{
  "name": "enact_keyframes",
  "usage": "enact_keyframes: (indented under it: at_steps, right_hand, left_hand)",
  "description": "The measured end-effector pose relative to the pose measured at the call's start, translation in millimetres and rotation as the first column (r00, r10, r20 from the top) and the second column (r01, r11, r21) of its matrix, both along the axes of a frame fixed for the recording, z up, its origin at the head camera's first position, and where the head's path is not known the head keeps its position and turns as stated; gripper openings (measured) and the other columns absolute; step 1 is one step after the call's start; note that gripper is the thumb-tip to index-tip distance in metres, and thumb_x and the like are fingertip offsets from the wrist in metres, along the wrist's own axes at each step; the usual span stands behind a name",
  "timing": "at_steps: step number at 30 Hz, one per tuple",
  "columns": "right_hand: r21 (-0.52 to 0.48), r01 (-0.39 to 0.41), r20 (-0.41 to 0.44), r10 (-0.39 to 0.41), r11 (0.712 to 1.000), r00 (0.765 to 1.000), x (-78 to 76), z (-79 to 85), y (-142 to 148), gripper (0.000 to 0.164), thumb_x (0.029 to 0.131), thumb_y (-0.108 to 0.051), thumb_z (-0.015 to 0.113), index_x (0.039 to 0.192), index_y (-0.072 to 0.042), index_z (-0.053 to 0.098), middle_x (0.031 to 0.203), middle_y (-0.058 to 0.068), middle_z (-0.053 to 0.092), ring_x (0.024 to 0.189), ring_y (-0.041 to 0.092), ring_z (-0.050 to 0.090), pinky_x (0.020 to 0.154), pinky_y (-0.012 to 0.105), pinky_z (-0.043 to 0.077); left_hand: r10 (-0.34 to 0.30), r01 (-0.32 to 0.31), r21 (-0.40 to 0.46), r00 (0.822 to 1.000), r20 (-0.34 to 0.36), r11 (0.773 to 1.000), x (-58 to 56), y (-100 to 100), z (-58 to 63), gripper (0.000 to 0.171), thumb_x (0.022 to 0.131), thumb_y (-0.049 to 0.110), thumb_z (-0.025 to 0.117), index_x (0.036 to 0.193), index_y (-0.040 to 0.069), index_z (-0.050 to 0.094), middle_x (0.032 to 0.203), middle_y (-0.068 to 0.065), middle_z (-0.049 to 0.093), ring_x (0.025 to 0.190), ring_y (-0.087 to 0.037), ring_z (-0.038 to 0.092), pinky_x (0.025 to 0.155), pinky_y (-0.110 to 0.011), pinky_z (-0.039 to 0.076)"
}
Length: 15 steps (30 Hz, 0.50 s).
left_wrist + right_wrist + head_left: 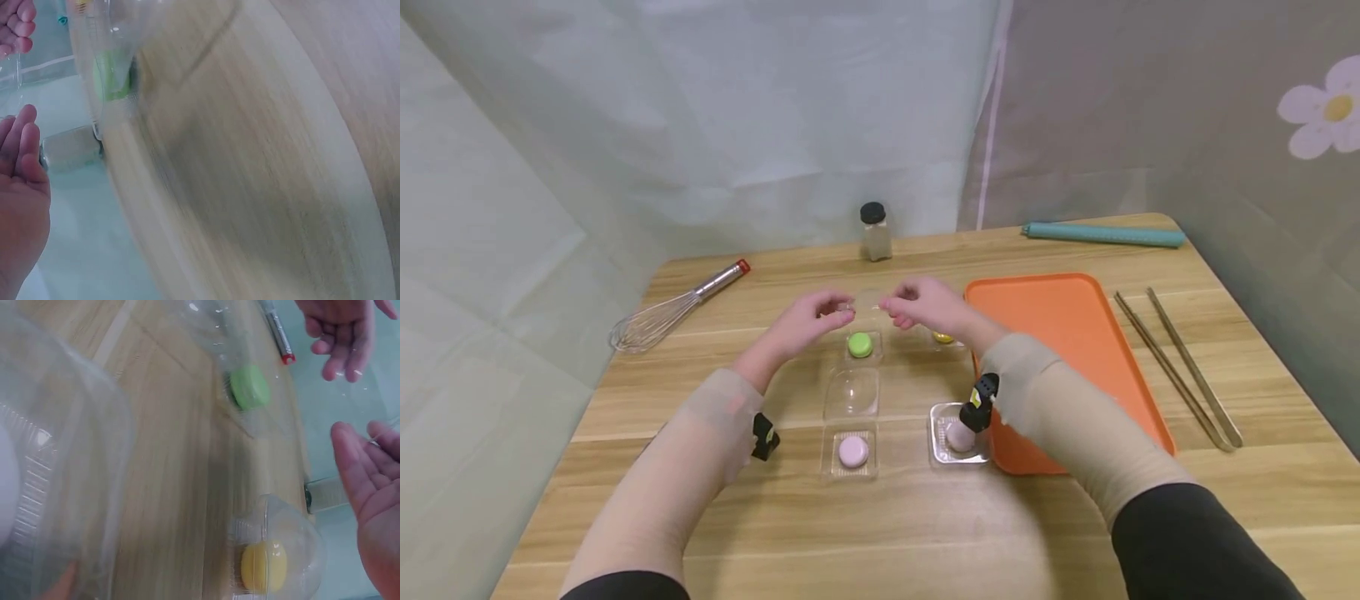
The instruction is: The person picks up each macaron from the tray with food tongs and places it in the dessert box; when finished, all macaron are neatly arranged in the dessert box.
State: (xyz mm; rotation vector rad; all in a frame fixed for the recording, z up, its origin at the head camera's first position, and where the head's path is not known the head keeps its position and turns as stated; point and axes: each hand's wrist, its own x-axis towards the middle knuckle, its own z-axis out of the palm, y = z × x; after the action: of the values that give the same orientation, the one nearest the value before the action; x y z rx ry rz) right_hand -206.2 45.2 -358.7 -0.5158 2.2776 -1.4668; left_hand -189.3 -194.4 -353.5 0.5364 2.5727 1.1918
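Observation:
Clear plastic clamshell boxes hold macarons on the wooden table. A green macaron (860, 345) sits in the back-left box, whose clear lid (868, 302) stands raised between the hands. My left hand (811, 323) pinches the lid's left edge between thumb and fingers. At its right edge, my right hand (931, 305) does the same. Front left, a lilac macaron (853, 452) lies in a box with its lid (852, 392) folded back. A yellow macaron (264, 567) is under a closed lid, partly hidden by my right forearm in the head view. Another lilac macaron (959, 437) sits front right in its box.
An orange tray (1052, 308) lies on the right, with metal tongs (1180, 367) beyond it. A whisk (677, 308) is at the back left. A black-capped jar (876, 233) and a teal rolled item (1105, 234) are along the back edge.

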Motion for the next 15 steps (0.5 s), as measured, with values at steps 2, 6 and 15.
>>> enact_keyframes:
  at_steps: [2,6,15]
  right_hand:
    - [0.02,-0.014,-0.049,0.015,1.0,0.999,0.1,-0.6,-0.2,0.041,0.088,-0.037,0.063,0.108,-0.001,0.06,0.098,0.015,0.065,0.085,0.021,0.064,0.08,0.036,0.052]
    - [0.07,-0.02,-0.127,0.028,0.997,0.991,1.3,0.1,0.4,0.042,0.087,-0.039,0.064,0.111,-0.004,0.06,0.099,0.006,0.065,0.088,0.018,0.063,0.082,0.034,0.05]
    - [0.174,-0.1,-0.217,0.137,0.98,0.967,2.4,-2.8,1.1,0.055,0.082,-0.035,0.07,0.122,-0.001,0.055,0.112,0.012,0.063,0.101,0.02,0.06,0.089,0.03,0.047]
  left_hand:
    - [0.01,-0.011,0.029,1.0,0.026,1.0,-0.1,-0.9,-0.1,0.05,0.092,0.032,0.058,0.131,0.001,0.049,0.123,-0.015,0.058,0.114,-0.028,0.051,0.096,-0.044,0.04]
    - [-0.001,-0.002,0.049,0.998,0.059,0.999,0.7,-1.7,1.2,0.055,0.091,0.032,0.059,0.134,0.001,0.046,0.129,-0.015,0.054,0.117,-0.028,0.05,0.099,-0.043,0.039]
    - [-0.038,0.038,-0.027,0.999,0.005,0.999,0.5,-2.5,0.7,0.063,0.083,0.032,0.069,0.134,0.002,0.047,0.125,-0.012,0.056,0.108,-0.027,0.05,0.087,-0.043,0.044]
